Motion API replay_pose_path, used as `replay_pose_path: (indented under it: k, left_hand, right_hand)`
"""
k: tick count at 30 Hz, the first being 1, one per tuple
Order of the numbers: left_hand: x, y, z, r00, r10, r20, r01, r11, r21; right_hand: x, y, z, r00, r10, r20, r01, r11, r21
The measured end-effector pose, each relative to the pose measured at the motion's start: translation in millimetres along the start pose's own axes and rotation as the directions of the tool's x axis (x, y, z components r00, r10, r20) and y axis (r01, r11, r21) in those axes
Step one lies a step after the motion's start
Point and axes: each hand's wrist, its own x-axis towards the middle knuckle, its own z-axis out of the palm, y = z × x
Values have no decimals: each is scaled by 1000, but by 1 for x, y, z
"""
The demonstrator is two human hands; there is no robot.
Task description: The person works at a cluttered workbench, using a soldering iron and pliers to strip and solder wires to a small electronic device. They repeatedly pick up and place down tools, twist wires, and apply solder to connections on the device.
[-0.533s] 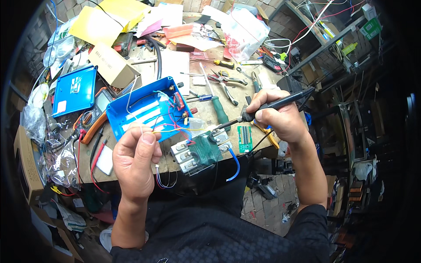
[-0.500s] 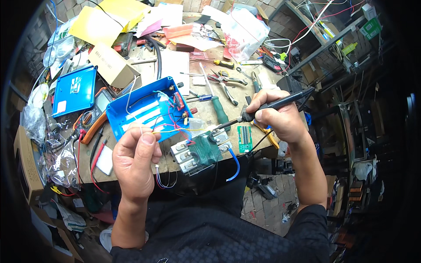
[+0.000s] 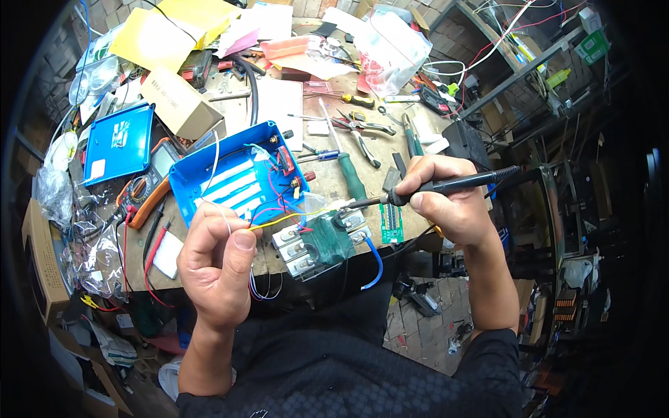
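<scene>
Together, two hands flank a green-wrapped block at a bench's near edge. At nine o'clock from it, the left hand pinches a yellow wire between thumb and fingers; at two, the right hand wraps round a soldering iron, tip near the wire's far end (whether they touch is hard to tell). An open blue box sits at ten o'clock, a green circuit board at three.

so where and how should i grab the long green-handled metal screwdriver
I'd grip the middle of its thick green handle, from above: it points toward you, while the thin metal shaft points away, and the black pen-shaped soldering iron passes close to the handle's near end.
</scene>
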Motion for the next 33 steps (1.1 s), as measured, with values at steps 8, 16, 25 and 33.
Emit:
replay_pose_path:
  k: [8, 16, 25, 33]
  left_hand:
    - [17, -3, 4, 910, -411, -49, 366, 855, -368]
    - [18, -9, -9, 898, -439, -31, 385, 819, -426]
    - [6, -6, -17, 833, -549, 65, 506, 710, -489]
    - [5, 2, -28, 840, -540, 50, 508, 752, -420]
  right_hand:
    - [2, 6, -9, 999, 49, 20, -50, 998, 26]
    - [7, 14, -8, 994, 109, 2, -108, 980, 169]
    - [-15, 22, -10, 970, 68, -233, 48, 888, 458]
    - [-67, 7, 7, 927, 32, -373, 134, 902, 409]
